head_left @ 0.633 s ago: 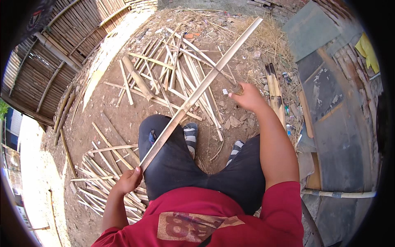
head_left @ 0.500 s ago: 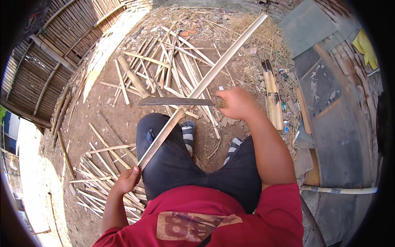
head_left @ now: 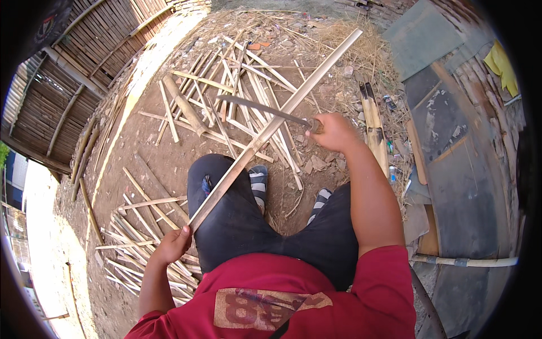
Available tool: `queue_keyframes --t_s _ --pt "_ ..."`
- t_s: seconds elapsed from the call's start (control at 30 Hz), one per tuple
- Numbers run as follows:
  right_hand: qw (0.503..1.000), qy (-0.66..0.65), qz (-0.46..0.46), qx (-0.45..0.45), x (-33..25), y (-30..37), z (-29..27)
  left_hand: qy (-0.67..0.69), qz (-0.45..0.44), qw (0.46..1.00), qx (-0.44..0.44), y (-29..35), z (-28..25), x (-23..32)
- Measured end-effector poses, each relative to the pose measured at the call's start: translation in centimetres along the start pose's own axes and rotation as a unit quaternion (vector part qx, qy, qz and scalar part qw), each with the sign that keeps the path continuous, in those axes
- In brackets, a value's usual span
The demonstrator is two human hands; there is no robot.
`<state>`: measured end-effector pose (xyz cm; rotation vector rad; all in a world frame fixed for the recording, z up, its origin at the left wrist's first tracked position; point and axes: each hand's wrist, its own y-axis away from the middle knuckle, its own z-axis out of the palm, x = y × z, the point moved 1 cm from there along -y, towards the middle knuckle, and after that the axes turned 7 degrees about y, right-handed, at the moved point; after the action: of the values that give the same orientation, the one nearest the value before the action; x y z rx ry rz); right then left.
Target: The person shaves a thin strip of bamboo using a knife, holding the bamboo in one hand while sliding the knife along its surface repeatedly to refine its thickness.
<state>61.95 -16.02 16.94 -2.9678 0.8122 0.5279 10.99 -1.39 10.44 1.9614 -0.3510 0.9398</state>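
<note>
Bamboo slat [head_left: 271,129] slants across the lap, its near end clenched in the left hand [head_left: 172,244], while the right hand [head_left: 334,131] grips a long knife [head_left: 261,110] over it, seemingly poised to shave, needing steady blade alignment.

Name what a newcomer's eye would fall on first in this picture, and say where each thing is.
First, the long bamboo strip running diagonally across the middle, its near end in the left hand. Next, the curved blade the right hand holds across it. Behind them, split bamboo slats litter the dirt.
</note>
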Motion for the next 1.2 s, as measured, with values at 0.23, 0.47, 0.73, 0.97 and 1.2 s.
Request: queue_keyframes --t_s 0.23,0.47,0.73,0.97,1.2 --pt "0.995 -0.061 0.065 0.033 2.9 -1.2 0.5 -0.003 -0.033 0.999 0.01 0.5 -0.7 1.0" --pt "0.997 -0.045 0.031 0.054 3.2 0.0 -0.3 -0.014 0.007 1.0 0.024 -0.3 -0.1 0.1" --pt "0.989 0.094 -0.093 -0.068 -3.1 1.2 -1.4 -0.027 -0.011 0.999 0.035 0.1 -0.4 0.2" --pt "0.977 -0.087 0.046 0.188 4.5 -1.1 0.6 -0.081 -0.006 0.995 0.052 0.4 -0.3 1.2" --pt "0.732 -0.676 0.051 0.067 1.4 -0.5 0.7 -0.139 0.055 0.984 0.094 0.2 -0.6 1.8"
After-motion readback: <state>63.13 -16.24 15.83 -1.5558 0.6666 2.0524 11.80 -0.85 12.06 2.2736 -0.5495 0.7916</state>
